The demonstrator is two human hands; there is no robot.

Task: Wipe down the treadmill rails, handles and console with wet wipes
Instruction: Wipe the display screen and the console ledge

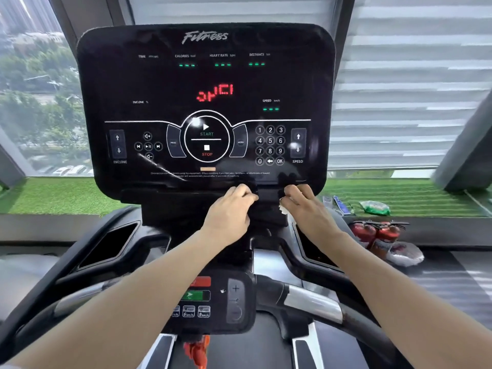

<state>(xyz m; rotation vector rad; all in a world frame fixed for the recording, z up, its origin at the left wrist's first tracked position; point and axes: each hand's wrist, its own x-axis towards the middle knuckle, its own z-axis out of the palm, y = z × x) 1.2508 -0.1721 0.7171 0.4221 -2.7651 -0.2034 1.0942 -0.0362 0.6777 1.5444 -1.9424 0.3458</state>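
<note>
Clearly both hands are working at the ledge just below the console [206,102], the dark tilted panel with its lit readouts and START/STOP ring. The left hand [229,210] sits below the console's bottom edge with its fingers curled into a loose fist against the dark ledge; it seems to grip something dark there, or just brace, but I cannot tell which. The right hand [302,206], beside it and below the console's keypad, has its fingers bent down over a small white wad, very likely the wet wipe [283,207], of which only a scrap shows under the fingers. Holding it bunched under the fingertips makes sense for pushing into the narrow lip where dust gathers.

Below the console, nearer the person, the lower control pad [210,299] and the two chromed handles [314,302] wait for their turn, judging by the task. Right of the console, on the green turf sill, lies a green-and-white packet [374,207] (possibly the wipe pack, too blurred to read), kept within reach for a fresh sheet. Below it stand red fire extinguishers [378,233].
</note>
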